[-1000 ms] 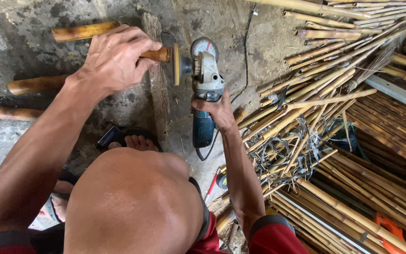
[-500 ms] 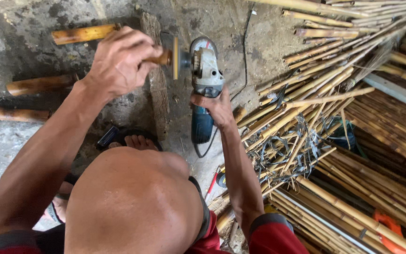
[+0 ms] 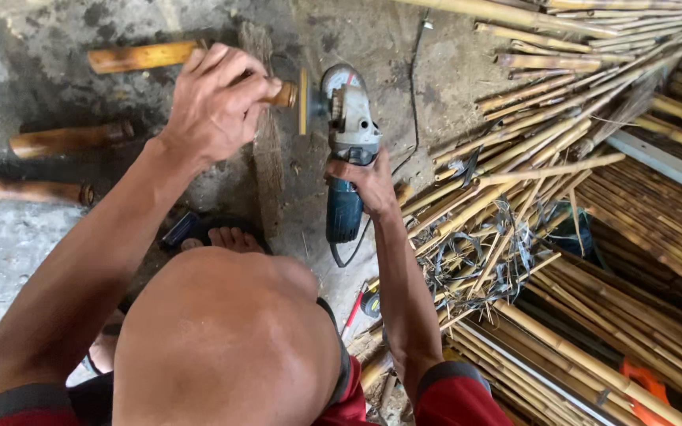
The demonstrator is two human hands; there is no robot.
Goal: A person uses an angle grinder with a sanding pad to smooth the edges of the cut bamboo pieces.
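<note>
Left hand (image 3: 215, 102) clamped on bamboo (image 3: 140, 57), right hand (image 3: 372, 180) on grinder (image 3: 347, 146); disc at the end. 2 pieces (image 3: 61, 140) lying left, apparently ground.

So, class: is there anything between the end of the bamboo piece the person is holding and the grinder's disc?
Nothing visible. The left hand holds the bamboo piece with its end right at the disc of the grinder, which the right hand grips. Whether they actually touch cannot be told.
</note>
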